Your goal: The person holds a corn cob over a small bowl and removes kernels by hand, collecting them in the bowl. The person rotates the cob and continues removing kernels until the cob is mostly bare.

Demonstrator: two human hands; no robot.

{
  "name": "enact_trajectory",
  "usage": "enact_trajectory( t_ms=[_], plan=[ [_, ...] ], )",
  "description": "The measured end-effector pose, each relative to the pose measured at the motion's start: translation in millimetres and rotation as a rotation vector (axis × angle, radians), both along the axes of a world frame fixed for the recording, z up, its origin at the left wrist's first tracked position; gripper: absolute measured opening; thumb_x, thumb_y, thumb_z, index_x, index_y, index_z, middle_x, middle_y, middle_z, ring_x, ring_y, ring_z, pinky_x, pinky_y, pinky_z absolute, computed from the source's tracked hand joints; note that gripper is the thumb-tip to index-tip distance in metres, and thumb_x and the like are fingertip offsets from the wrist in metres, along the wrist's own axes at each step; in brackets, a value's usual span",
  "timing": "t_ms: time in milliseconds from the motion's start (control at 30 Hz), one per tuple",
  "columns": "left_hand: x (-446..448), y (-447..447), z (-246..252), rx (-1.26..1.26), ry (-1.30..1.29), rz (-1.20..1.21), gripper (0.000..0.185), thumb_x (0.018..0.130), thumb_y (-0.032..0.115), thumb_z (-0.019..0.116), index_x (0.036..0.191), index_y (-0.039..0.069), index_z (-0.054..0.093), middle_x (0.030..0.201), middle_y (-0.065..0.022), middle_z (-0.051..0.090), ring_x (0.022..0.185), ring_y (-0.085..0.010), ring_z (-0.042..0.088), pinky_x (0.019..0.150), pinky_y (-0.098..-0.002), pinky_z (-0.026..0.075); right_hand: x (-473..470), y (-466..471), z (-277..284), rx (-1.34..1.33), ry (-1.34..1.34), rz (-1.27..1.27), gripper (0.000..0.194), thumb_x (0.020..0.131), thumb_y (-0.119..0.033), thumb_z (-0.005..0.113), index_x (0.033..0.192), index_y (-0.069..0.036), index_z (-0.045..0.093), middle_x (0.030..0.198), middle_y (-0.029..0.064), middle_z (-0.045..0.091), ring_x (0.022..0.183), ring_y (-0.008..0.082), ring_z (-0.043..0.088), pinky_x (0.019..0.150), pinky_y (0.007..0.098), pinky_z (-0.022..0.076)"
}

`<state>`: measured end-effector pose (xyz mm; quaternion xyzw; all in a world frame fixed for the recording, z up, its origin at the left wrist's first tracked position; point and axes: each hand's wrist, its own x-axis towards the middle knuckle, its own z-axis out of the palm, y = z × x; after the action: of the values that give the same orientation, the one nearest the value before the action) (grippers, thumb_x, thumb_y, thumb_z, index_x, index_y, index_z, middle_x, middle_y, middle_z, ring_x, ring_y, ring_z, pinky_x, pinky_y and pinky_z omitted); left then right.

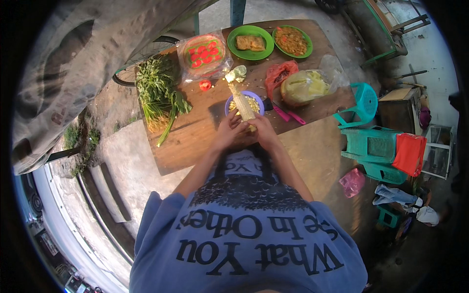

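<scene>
Above a purple bowl [260,103] of loose corn kernels, both hands are at an ear of corn [242,102], much of it stripped. My right hand [263,128] grips its lower end. My left hand [231,128] lies against its left side, thumb towards the cob; whether it grips or only touches cannot be told. The bowl stands on a dark board [218,111]. Beyond the corn's tip lies a pale leafy vegetable piece [236,74], with a cut tomato [205,85] to its left. A pink-handled knife [281,112] and another pink tool [296,118] lie right of the bowl.
On the wooden table [198,110] are leafy greens [157,88], a plastic-wrapped red pack [203,54], a green plate with fried pieces [251,54], a plate of red-brown food [292,54], a red bag [280,77] and a clear bag of vegetables [309,85]. Green stools [370,144] stand right; a person [399,197] sits beyond.
</scene>
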<state>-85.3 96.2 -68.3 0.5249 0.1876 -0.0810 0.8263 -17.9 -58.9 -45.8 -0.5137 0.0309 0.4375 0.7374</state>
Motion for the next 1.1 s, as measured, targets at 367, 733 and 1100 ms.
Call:
enact_trajectory(
  t_ms=[367, 733, 1100],
  plan=[
    [12.5, 6.7, 24.1, 0.036, -0.026, -0.079, 0.074, 0.097, 0.007, 0.067, 0.157, 0.000, 0.024, 0.138, -0.0161, 0.058, 0.117, -0.0193, 0.061, 0.096, -0.0313, 0.054, 5.6, -5.6, 19.4, -0.103, -0.175, 0.063, 0.050, 0.097, -0.015, 0.049, 0.146, -0.011, 0.046, 0.121, 0.0032, 0.061, 0.099, 0.0120, 0.062, 0.066, 0.0285, 0.0543],
    [23.8, 19.1, 21.4, 0.010, -0.092, -0.140, 0.077, 0.097, 0.005, 0.065, 0.158, -0.002, 0.019, 0.144, -0.0165, 0.051, 0.124, -0.0217, 0.057, 0.097, -0.0329, 0.054, 5.9, 4.2, 2.7, -0.121, -0.303, -0.003, 0.055, 0.102, -0.011, 0.044, 0.156, -0.007, 0.034, 0.125, 0.0005, 0.058, 0.103, 0.0068, 0.055, 0.081, 0.0227, 0.0476],
    [24.1, 4.4, 15.4, 0.180, -0.163, 0.001, 0.076, 0.098, 0.005, 0.064, 0.158, -0.001, 0.018, 0.141, -0.0186, 0.053, 0.124, -0.0222, 0.056, 0.093, -0.0326, 0.056, 6.0, 13.3, 5.6, -0.198, -0.368, -0.089, 0.045, 0.107, -0.018, 0.040, 0.148, 0.000, 0.043, 0.133, 0.0079, 0.057, 0.115, 0.0149, 0.055, 0.095, 0.0295, 0.0475]
  ],
)
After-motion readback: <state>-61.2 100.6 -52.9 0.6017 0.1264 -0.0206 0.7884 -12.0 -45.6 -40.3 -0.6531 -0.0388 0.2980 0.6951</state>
